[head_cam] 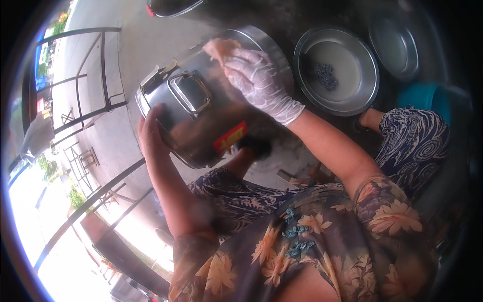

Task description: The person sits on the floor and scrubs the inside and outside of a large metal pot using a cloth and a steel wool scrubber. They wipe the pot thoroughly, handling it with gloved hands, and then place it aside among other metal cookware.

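A large stainless steel pot (211, 120) with a side handle (189, 92), a metal latch (155, 77) and a red label with yellow writing lies tilted on its side before me. My left hand (153, 132), bare, grips its near-left rim, with the fingers over the edge. On my right hand (258, 77) is a thin, whitish translucent glove. Its fingers press a pinkish-orange cloth or sponge (220, 48) against the pot's upper side, towards the far end. Part of the cloth is hidden under the gloved fingers.
Right of the pot stands a steel basin (356, 70) of cloudy liquid with a steel wool scrubber (326, 76) in it. Another metal basin (394, 47) and a teal plastic tub (417, 96) are beyond. Metal frames (103, 70) stand at left. A bucket's rim (177, 15) shows at the top.
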The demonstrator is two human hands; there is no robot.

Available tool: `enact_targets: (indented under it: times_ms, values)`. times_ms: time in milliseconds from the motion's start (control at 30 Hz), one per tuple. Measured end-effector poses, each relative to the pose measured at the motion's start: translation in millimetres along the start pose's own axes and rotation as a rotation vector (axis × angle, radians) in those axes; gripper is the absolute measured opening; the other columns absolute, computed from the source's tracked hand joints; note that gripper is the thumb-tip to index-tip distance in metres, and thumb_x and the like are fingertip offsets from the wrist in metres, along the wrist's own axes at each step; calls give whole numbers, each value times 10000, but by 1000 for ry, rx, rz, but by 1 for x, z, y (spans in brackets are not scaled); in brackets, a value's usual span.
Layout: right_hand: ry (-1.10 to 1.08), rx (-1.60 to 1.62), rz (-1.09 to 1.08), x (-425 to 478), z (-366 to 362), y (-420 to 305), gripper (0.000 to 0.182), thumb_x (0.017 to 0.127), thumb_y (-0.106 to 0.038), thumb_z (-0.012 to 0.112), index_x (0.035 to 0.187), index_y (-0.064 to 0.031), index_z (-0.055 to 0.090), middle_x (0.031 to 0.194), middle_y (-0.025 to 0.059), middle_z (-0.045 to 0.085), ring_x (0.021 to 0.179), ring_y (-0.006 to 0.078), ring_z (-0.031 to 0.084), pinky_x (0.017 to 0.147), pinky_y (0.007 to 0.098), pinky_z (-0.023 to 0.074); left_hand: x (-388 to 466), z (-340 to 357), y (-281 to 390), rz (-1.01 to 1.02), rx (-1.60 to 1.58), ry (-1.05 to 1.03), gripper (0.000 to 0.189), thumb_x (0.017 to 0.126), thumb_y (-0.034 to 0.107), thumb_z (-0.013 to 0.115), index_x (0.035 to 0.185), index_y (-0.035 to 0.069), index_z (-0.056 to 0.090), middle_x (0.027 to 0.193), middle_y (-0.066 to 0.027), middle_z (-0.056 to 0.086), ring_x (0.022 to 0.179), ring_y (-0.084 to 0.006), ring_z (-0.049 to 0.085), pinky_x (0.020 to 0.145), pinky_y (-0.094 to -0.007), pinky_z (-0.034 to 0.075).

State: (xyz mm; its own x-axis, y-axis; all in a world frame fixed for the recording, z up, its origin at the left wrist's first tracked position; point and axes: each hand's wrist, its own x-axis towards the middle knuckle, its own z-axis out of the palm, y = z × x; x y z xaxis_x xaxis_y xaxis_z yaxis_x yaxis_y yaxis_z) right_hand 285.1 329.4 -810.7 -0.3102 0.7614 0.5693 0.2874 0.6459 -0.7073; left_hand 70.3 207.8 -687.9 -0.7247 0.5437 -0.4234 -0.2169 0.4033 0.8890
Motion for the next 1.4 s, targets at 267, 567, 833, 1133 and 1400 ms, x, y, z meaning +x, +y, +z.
enact_targets:
  times_ms: [267, 567, 833, 1133, 1400]
  values:
    - [48, 316, 506, -1, -34, 133, 98, 864, -132, 615, 882, -79, 696, 771, 98, 672, 575, 281, 601, 603, 394, 511, 4, 13, -3, 64, -17, -112, 306, 827, 169, 686, 1066, -2, 601, 907, -85, 646, 803, -174, 627, 737, -295, 510]
    - [-87, 98, 217, -10, -16, 43, 99, 848, -138, 635, 893, -62, 678, 919, 108, 646, 853, 273, 589, 768, 359, 479, 11, 7, -2, 87, 45, -40, 281, 825, 185, 690, 1021, -6, 623, 880, -72, 645, 778, -158, 617, 701, -283, 504]
    - [-138, -16, 134, -21, 14, -29, 114, 798, -193, 698, 903, -151, 695, 1010, 62, 631, 960, 237, 571, 871, 396, 406, 19, 16, -1, 95, 96, 1, 277, 840, 192, 684, 1028, -6, 635, 876, -66, 651, 757, -154, 612, 689, -279, 497]
    - [571, 660, 1248, -97, -45, 195, 160, 942, -198, 492, 870, -72, 559, 751, 82, 580, 667, 158, 571, 555, 318, 470, 33, 10, -14, 128, 18, 15, 281, 807, 194, 715, 982, -9, 629, 861, -57, 637, 789, -156, 596, 729, -280, 464]
    - [179, 836, 412, -3, 15, 33, 137, 892, -85, 626, 1029, -72, 626, 947, 103, 627, 874, 230, 609, 763, 339, 500, 17, 28, -28, 239, -62, -170, 277, 856, 112, 682, 1080, -33, 607, 938, -67, 658, 826, -134, 619, 742, -258, 485]
